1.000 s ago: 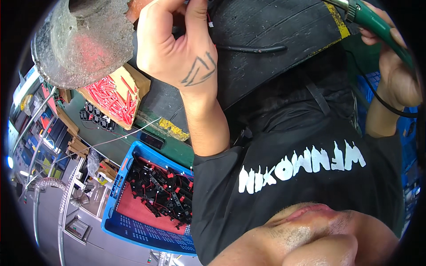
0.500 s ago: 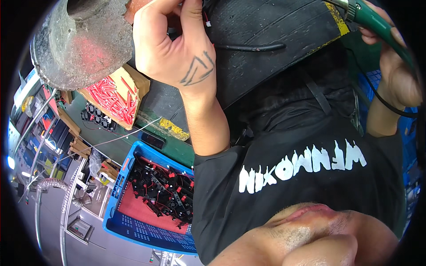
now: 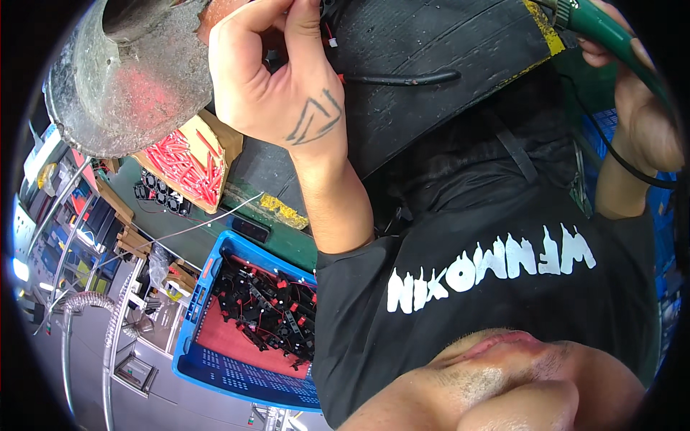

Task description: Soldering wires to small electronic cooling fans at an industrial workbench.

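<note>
My left hand (image 3: 280,79), with a triangle mark on its back, is raised at the top of the view. Its thumb and fingers pinch a small white connector with red wire (image 3: 332,42) over a black mat (image 3: 445,65). A black cable (image 3: 402,77) lies on the mat beside that hand. My right hand (image 3: 640,115) at the top right is wrapped around a green-handled tool (image 3: 611,36), and a thin black cord (image 3: 618,154) trails from it. The tool's tip is out of view.
A grey metal funnel hood (image 3: 136,72) hangs close by my left hand. Below it is a cardboard box of red pieces (image 3: 188,167). A blue crate (image 3: 237,359) holds several black parts with red wires. My black shirt and chin fill the lower right.
My left hand has shifted slightly up and to the left while keeping its pinch. My right hand and the green tool have hardly moved.
</note>
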Motion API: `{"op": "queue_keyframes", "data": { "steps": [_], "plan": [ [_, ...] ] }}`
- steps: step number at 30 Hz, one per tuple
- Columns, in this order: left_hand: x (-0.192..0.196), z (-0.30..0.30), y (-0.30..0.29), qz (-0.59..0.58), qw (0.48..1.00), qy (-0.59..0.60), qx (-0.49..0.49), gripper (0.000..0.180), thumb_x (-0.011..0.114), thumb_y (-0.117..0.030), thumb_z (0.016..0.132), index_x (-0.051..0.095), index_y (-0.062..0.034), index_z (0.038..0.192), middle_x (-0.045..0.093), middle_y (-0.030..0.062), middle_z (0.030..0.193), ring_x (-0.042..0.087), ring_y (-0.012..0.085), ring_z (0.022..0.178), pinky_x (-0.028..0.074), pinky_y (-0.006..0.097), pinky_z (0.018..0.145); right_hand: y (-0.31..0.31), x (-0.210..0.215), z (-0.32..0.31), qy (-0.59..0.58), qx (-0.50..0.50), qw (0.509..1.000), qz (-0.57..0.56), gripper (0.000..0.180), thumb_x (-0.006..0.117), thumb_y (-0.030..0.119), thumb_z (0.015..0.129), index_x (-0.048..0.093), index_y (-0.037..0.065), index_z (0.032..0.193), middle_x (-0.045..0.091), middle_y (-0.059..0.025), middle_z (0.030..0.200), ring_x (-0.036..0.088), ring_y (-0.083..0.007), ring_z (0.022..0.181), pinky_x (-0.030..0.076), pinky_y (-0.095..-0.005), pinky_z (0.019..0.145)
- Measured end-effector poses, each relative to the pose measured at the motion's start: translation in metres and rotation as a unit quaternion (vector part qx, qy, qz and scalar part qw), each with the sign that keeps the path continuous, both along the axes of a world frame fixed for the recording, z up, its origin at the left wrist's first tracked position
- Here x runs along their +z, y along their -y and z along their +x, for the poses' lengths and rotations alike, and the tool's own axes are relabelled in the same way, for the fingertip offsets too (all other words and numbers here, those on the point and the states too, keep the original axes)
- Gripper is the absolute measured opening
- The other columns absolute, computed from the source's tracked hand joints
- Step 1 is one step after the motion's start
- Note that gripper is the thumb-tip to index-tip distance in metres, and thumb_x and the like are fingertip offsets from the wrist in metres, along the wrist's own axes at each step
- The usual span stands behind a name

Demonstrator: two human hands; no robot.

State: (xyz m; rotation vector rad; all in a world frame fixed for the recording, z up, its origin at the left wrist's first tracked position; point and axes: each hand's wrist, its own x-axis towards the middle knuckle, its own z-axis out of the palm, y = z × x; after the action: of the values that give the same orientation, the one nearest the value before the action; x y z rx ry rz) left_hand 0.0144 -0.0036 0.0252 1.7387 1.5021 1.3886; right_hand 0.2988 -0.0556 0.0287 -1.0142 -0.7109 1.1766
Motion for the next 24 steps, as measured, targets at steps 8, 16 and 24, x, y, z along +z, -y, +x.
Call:
{"op": "queue_keyframes", "data": {
  "steps": [8, 16, 24],
  "plan": [
    [-0.001, -0.001, 0.000, -0.002, 1.000, 0.018, 0.000, 0.009, 0.073, 0.004, 0.091, 0.068, 0.0065, 0.097, 0.069, 0.0072, 0.090, 0.062, 0.0102, 0.080, 0.050, 0.022, 0.076, 0.012, -0.003, -0.004, -0.014, 0.000, 1.000, 0.009, 0.056, 0.031, 0.039, 0.099, 0.062, -0.007, 0.108, 0.067, -0.0332, 0.096, 0.070, -0.0423, 0.070, 0.063, -0.0414, 0.058],
    [-0.001, -0.001, 0.000, -0.003, 1.000, 0.019, -0.004, 0.008, 0.072, 0.005, 0.091, 0.067, 0.0064, 0.097, 0.070, 0.0083, 0.091, 0.063, 0.0109, 0.081, 0.050, 0.022, 0.078, 0.016, -0.005, -0.003, -0.018, -0.004, 1.000, 0.011, 0.056, 0.031, 0.040, 0.099, 0.062, -0.007, 0.108, 0.067, -0.0331, 0.095, 0.070, -0.0421, 0.069, 0.063, -0.0411, 0.057],
    [0.000, -0.001, 0.000, 0.001, 1.000, 0.017, -0.005, 0.007, 0.072, 0.005, 0.091, 0.067, 0.0068, 0.096, 0.070, 0.0091, 0.091, 0.063, 0.0111, 0.081, 0.051, 0.023, 0.078, 0.017, -0.006, -0.001, -0.021, -0.006, 1.000, 0.012, 0.057, 0.031, 0.040, 0.099, 0.062, -0.007, 0.107, 0.067, -0.0329, 0.094, 0.070, -0.0419, 0.068, 0.063, -0.0409, 0.056]
  ]
}}
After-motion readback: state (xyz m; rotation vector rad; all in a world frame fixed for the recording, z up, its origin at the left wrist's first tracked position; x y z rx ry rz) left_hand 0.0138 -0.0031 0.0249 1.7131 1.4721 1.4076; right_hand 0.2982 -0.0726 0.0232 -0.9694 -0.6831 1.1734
